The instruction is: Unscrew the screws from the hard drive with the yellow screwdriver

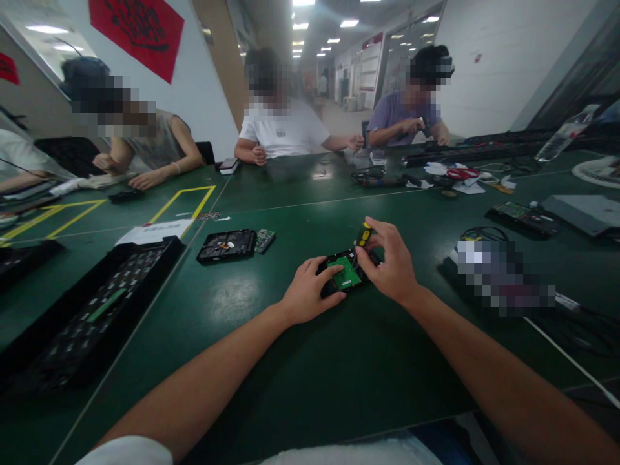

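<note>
1. Head view: right hand (390, 268) pinches a small yellow-and-black screwdriver (364, 232) in its fingertips, upright, probably for fine turning.
2. Left hand (307, 297) curls over the hard drive (346, 276), fingers pressed together on its near-left edge, apparently bracing it.
3. Hard drive lies flat on the green table (290, 368), circuit board (345, 271) facing up.
4. Further left lie a second drive (227, 245), a loose board (265, 239) and a black tray (97, 310).
5. Co-workers (281, 129) sit opposite.

Nothing here can be read for certain. The red poster (138, 29) bears black brush characters, too blurred; the white sheet (155, 230) perhaps carries red print, illegible.
</note>
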{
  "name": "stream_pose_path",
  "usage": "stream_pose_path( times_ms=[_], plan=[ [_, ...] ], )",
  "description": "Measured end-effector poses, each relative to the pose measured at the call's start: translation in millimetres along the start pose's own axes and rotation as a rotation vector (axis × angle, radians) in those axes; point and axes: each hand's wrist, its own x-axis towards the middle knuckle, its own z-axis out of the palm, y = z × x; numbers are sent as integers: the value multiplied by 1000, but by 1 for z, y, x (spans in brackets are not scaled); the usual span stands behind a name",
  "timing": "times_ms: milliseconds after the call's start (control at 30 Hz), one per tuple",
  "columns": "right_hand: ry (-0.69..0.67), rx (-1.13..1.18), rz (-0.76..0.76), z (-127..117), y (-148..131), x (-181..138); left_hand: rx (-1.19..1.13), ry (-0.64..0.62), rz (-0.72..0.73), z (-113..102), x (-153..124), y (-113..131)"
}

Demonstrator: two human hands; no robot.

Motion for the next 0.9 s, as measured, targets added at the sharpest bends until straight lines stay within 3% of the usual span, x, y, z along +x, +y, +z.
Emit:
stream_pose_path(
  times_ms=[900],
  plan=[
    [45, -51, 39, 2, 2, -1, 2, -5, 0, -1, 0, 1]
  ],
)
